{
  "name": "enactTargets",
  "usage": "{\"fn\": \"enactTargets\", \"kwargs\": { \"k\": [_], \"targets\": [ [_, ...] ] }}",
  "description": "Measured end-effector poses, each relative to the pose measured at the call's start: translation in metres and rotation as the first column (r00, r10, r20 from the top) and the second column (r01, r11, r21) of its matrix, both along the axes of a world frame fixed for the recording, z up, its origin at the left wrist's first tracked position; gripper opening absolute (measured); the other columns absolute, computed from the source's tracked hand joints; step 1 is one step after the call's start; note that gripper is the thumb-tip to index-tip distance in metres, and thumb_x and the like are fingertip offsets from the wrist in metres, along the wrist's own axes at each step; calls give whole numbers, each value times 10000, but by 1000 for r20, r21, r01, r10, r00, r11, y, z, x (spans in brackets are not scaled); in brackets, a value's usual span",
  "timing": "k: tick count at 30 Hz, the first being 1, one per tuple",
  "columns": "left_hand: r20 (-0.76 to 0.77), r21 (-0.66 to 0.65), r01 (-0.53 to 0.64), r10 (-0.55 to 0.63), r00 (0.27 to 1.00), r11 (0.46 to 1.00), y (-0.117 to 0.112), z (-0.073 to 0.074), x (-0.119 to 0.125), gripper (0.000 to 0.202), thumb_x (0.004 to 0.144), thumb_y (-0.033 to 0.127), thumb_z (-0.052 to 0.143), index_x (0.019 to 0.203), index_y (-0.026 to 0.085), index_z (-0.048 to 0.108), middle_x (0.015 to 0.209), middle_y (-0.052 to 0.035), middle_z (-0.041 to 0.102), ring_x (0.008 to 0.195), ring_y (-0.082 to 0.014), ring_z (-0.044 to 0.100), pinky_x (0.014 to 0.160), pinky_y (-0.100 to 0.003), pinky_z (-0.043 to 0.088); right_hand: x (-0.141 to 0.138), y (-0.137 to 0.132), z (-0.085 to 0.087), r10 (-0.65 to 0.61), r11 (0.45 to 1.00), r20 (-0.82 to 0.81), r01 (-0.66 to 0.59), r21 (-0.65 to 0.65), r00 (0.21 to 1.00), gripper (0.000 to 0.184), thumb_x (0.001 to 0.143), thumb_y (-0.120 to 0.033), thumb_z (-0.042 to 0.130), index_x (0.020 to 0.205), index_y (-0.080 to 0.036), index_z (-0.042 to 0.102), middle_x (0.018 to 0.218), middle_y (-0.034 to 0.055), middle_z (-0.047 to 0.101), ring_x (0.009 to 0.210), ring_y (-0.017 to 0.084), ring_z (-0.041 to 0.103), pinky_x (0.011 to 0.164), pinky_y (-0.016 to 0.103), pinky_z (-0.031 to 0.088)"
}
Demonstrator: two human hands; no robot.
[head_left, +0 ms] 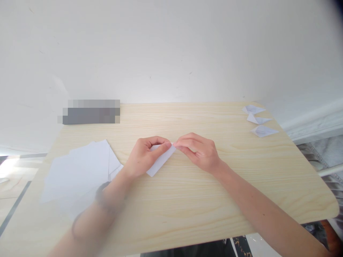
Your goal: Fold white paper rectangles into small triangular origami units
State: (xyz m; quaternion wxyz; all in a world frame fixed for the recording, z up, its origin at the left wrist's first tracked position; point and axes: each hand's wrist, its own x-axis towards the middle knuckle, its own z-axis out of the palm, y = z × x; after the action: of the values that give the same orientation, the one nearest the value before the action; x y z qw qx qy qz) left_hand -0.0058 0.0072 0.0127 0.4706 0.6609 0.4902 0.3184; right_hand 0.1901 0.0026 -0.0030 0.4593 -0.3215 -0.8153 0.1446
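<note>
Left hand [143,156]: thumb and fingers pinched on the folded paper [161,162], close to its upper tip.
Right hand [199,149]: fingertips brought together at that same tip, almost meeting the left thumb.
Folded paper: a narrow white strip held over the middle of the table, slanting from the fingertips down toward the lower left.
Left wrist: a dark band [103,194], blurred, with a thinner band [74,225] further up the forearm.
Table [171,214]: pale wood-look top with fine lengthwise grain and a rounded near right corner; its far edge runs along the wall.
Left side of table: loose, overlapping white sheets [80,164], partly behind the left forearm.
Far left corner: a dark grey object [89,113], pixelated beyond recognition.
Far right corner: three folded paper shapes [264,131], pointed, lying one behind another.
Wall [171,50]: plain off-white, lightly scuffed.
Left floor [13,191]: light, crossed by a dark strip [15,210], with bright glare.
Right of table: a pale bar [332,170] and grey patterned surfaces.
Below near edge: black and white flooring [258,244], gold-flecked in part.
</note>
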Motion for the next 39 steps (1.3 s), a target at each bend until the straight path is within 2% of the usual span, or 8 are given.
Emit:
{"fn": "enactTargets", "kwargs": {
  "k": [4, 8, 15, 21, 24, 28, 33, 39],
  "targets": [
    [59, -169, 22, -12, 998, 985, 2, 0, -2, 261, 786, 446, 590, 796, 203, 685, 608, 20, 606, 455, -78, 458, 381, -186, 320, -1, -1, 2, -14, 999, 9, 15, -39, 1000, 155, 859, -147, 518, 951, -212, 624, 855, 31, 661, 774, 123, 627, 683, 257, 525],
    [67, -244, 20, -4, 998, 969, 2, 1, -3, 282, 766, 469, 605, 806, 204, 691, 563, 25, 554, 457, -75, 425, 382, -184, 286, -1, -1, 2, -7, 999, 8, 7, -45, 1000, 153, 854, -130, 522, 947, -202, 620, 850, 29, 656, 767, 118, 621, 687, 252, 520],
    [68, -218, 43, -29, 997, 975, 4, -1, -3, 282, 776, 463, 595, 795, 198, 688, 586, 22, 560, 489, -74, 421, 420, -190, 292, -1, -1, -1, 26, 998, 0, -26, -51, 1000, 146, 855, -124, 513, 934, -198, 611, 854, 25, 652, 767, 113, 617, 687, 245, 519],
    [38, -185, 44, -38, 999, 982, 2, -1, -2, 289, 787, 461, 588, 842, 200, 699, 582, 18, 575, 473, -65, 407, 400, -172, 279, -3, -4, -1, -59, 975, -30, 51, -215, 998, 223, 815, -174, 567, 1037, -193, 583, 864, 8, 669, 754, 102, 634, 691, 224, 530],
    [30, -178, 74, -70, 997, 981, 1, 1, 0, 291, 795, 452, 581, 858, 192, 696, 661, -1, 628, 515, -75, 449, 428, -171, 316, -4, -5, 0, -62, 965, -25, 53, -256, 998, 118, 806, -162, 562, 910, -185, 613, 788, -4, 664, 698, 94, 618, 649, 211, 516],
    [39, -166, 94, -88, 995, 982, 1, 2, 1, 269, 785, 432, 598, 842, 184, 687, 758, -18, 660, 617, -101, 509, 500, -177, 373, -5, -5, 0, -58, 969, -44, 46, -243, 997, 84, 802, -138, 556, 841, -177, 620, 764, -1, 654, 679, 87, 599, 631, 205, 494],
    [26, -232, 102, -98, 995, 967, 1, 2, -2, 267, 801, 442, 569, 839, 199, 673, 635, 12, 596, 506, -76, 450, 421, -171, 310, -5, -3, 2, 31, 982, -51, -40, -187, 998, 152, 800, -78, 528, 861, -176, 628, 762, 5, 648, 692, 84, 596, 654, 213, 484],
    [121, -350, 141, -105, 987, 926, 4, 0, -6, 297, 787, 468, 581, 844, 191, 673, 586, 18, 536, 462, -63, 410, 390, -173, 270, -3, -3, 6, 62, 992, -50, -67, -109, 997, 157, 790, -61, 533, 853, -169, 628, 773, 22, 659, 700, 94, 604, 650, 221, 488]
  ]
}}
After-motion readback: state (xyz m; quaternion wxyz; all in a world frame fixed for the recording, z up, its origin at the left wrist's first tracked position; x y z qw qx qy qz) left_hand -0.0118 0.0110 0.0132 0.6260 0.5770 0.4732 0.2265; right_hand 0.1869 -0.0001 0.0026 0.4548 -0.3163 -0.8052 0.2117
